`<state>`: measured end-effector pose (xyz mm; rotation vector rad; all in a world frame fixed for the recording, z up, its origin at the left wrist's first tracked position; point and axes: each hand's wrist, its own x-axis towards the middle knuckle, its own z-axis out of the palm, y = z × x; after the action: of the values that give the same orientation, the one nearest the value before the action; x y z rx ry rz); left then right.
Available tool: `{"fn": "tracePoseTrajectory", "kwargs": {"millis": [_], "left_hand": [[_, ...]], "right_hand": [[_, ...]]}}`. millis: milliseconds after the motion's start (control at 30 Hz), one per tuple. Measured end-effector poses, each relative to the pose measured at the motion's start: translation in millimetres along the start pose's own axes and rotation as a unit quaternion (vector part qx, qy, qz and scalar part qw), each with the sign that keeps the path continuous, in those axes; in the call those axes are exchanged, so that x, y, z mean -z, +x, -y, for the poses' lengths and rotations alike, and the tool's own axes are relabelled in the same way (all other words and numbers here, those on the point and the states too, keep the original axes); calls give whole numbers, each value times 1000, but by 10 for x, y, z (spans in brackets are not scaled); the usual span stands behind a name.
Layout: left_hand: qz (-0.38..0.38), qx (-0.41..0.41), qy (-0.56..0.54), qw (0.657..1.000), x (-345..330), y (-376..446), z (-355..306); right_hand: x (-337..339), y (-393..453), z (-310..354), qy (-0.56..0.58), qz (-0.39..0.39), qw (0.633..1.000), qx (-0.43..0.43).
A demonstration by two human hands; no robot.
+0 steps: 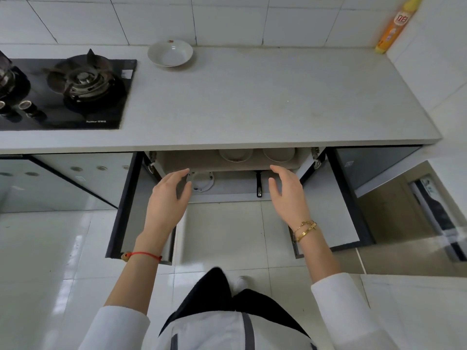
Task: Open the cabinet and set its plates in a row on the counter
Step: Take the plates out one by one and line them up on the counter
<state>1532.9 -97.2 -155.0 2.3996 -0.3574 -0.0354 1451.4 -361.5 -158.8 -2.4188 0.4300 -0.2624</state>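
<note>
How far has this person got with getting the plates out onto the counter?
Done: both cabinet doors stand open, and one white dish already sits on the counter near the wall. In hand: nothing yet; the left hand and right hand reach open toward the shelves. Left: two dishes on the upper shelf and a plate on the lower shelf are still inside.

Bright, even, diffuse light, soft shadows only. Glossy white floor tiles at 8 o'clock throw glare streaks. Recess under the pale grey stone worktop is dim. Wide-angle bending at the edges; yellow-orange plastic bottle at 1 o'clock is smeared soft.
</note>
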Motion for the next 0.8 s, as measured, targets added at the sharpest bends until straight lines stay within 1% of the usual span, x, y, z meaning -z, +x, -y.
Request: {"fn": "tracePoseTrajectory", "kwargs": {"millis": [167, 367, 633, 800], "left_hand": [[0, 17, 3, 1000, -373, 60, 75], [7, 30, 3, 1000, -969, 445, 364], [19, 40, 17, 999, -2101, 1211, 1170], [11, 13, 19, 1000, -2819, 1634, 1739]], "right_hand": [[-167, 119, -381, -10, 23, 1000, 1], [-625, 506, -823, -18, 36, 999, -10], [-1670, 1240, -1677, 9, 37, 999, -20], [-2381, 1618, -2291, 13, 22, 999, -20]]}}
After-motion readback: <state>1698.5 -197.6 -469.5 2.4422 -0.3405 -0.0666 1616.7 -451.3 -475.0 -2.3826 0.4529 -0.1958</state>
